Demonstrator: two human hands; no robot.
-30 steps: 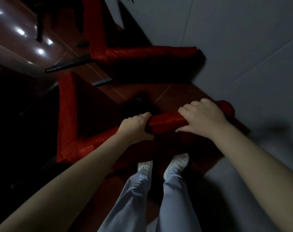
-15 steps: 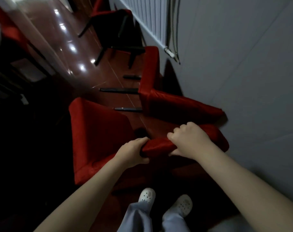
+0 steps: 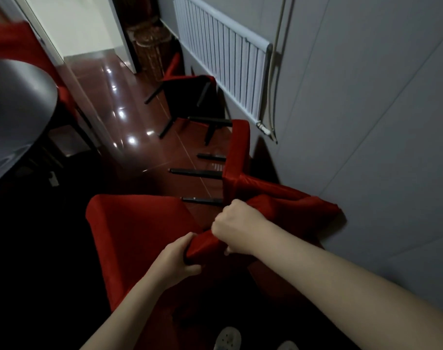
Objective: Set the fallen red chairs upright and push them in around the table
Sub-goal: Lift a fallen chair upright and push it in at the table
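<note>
1. Your left hand (image 3: 176, 258) is curled tight around the top edge of the nearest red velvet chair's backrest (image 3: 205, 245).
2. Your right hand (image 3: 236, 227) is fisted over the same edge, just beside the left; this red velvet chair (image 3: 137, 238) stands close to the grey wall (image 3: 367, 122).
3. Beyond, a second red chair (image 3: 240, 160) lies on its side against the wall, black legs pointing left.
4. Farther off, a third chair (image 3: 190, 94) lies toppled below the white radiator (image 3: 223, 61).
5. The round grey table (image 3: 18, 97) sits far left.
</note>
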